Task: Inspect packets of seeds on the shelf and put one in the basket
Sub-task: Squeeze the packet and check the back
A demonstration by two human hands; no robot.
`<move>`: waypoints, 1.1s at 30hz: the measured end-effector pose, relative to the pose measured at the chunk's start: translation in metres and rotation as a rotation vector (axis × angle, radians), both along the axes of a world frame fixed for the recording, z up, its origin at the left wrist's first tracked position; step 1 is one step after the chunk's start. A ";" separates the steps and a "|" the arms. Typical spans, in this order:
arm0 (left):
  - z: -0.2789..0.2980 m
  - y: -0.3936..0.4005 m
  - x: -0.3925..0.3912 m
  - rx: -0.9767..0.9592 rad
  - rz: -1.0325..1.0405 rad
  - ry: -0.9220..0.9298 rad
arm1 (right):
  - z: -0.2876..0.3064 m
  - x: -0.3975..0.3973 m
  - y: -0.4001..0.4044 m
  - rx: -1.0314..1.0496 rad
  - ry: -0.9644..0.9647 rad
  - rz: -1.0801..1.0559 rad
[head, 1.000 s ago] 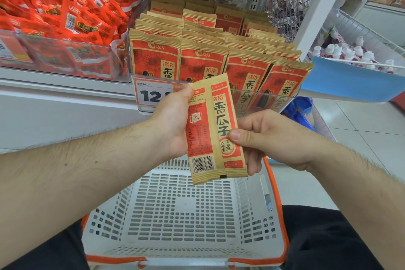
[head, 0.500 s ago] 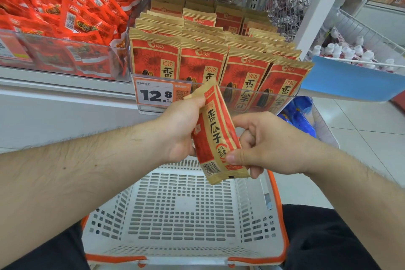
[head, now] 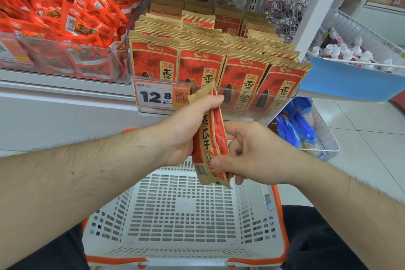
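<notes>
A white shop shelf (head: 65, 103) runs across the view, with a pale tiled floor (head: 361, 129) to the right of it. On the shelf a clear bin (head: 230, 114) holds upright rows of red and tan seed packets (head: 243, 76), and an orange-edged price tag (head: 161, 96) reading 12.8 is clipped to its front. Left of it, another clear bin (head: 65, 59) is heaped with small red snack bags (head: 72, 19). A white upright post (head: 311, 11) stands at the right end of the shelf; beyond it a wire rack (head: 372, 37) carries small white-capped bottles (head: 348, 52), and lower down a wire basket (head: 324, 138) holds blue packs (head: 293, 125).

In front of the price tag, one seed packet (head: 210, 136) is held nearly edge-on above the white shopping basket (head: 182, 210) with orange rim. The left hand (head: 186, 131) grips its upper part, fingers wrapped behind it and thumb along the top. The right hand (head: 252, 153) pinches its lower part, thumb on the front and curled fingers behind. The basket's perforated floor lies directly below the packet, between the person's dark-clothed legs (head: 324, 241)
</notes>
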State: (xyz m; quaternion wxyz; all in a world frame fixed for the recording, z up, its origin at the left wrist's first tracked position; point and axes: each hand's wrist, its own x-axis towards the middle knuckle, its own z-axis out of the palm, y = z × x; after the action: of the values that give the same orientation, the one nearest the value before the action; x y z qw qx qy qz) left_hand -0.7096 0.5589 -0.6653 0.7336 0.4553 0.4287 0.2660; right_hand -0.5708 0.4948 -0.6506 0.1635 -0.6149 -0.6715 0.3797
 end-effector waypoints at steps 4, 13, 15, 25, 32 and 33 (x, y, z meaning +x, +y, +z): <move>0.002 -0.004 -0.001 0.029 -0.051 0.024 | 0.002 0.002 0.004 0.015 0.121 -0.080; -0.008 -0.003 -0.004 0.046 0.044 -0.038 | 0.000 -0.006 0.001 0.205 -0.116 -0.014; -0.002 -0.005 -0.006 0.043 0.055 -0.085 | -0.001 -0.009 0.001 0.190 -0.140 0.005; -0.009 -0.002 0.005 0.060 0.063 -0.010 | -0.001 -0.006 0.001 0.073 -0.060 0.002; -0.008 0.003 0.003 0.049 0.083 -0.043 | -0.005 -0.008 0.001 0.178 -0.183 0.051; -0.008 0.002 0.003 0.056 0.073 -0.045 | -0.007 -0.007 0.002 0.168 -0.179 0.051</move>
State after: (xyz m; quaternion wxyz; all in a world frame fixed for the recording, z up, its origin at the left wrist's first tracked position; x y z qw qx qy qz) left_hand -0.7069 0.5608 -0.6730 0.7199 0.4536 0.4207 0.3147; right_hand -0.5781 0.4966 -0.6574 0.1439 -0.6132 -0.7285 0.2696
